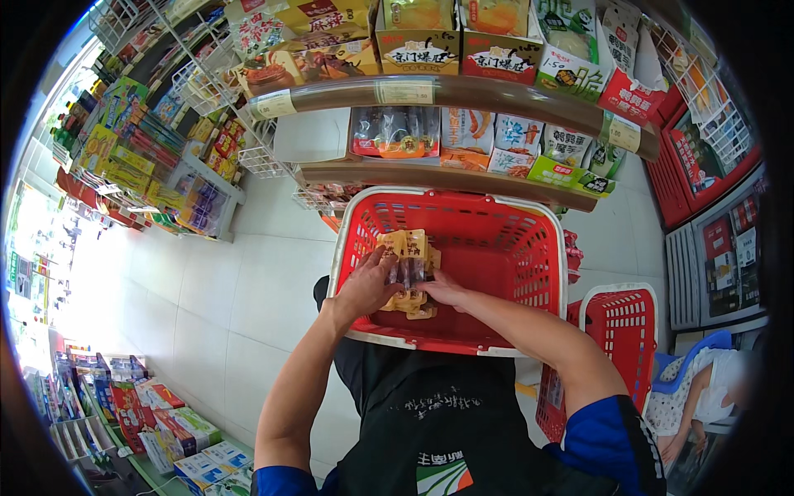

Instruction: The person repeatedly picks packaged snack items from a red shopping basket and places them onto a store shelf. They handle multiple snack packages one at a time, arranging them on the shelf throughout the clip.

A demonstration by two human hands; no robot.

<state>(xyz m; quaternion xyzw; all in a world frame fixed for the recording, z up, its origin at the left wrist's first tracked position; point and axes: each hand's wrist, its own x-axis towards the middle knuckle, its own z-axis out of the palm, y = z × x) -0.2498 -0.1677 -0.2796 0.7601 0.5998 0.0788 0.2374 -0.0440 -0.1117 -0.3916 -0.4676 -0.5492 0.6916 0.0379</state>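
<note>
A red plastic shopping basket [477, 248] with a white rim lies across my lap, below the snack shelves. Inside it, towards the left, is a pile of small yellow snack packets [414, 245] with clear middles. My left hand [372, 279] rests on the left side of the pile, fingers over the packets. On the other side, my right hand [443, 290] touches the packets' right edge with its fingertips. The two hands have the packets between them.
Snack shelves [459, 87] hold boxed packets, with an open white box [312, 133] on the lower shelf. Another red basket [620, 328] stands at the right, near a seated person [701, 397]. Display racks [211, 192] stand left, a drinks cooler [713, 248] right.
</note>
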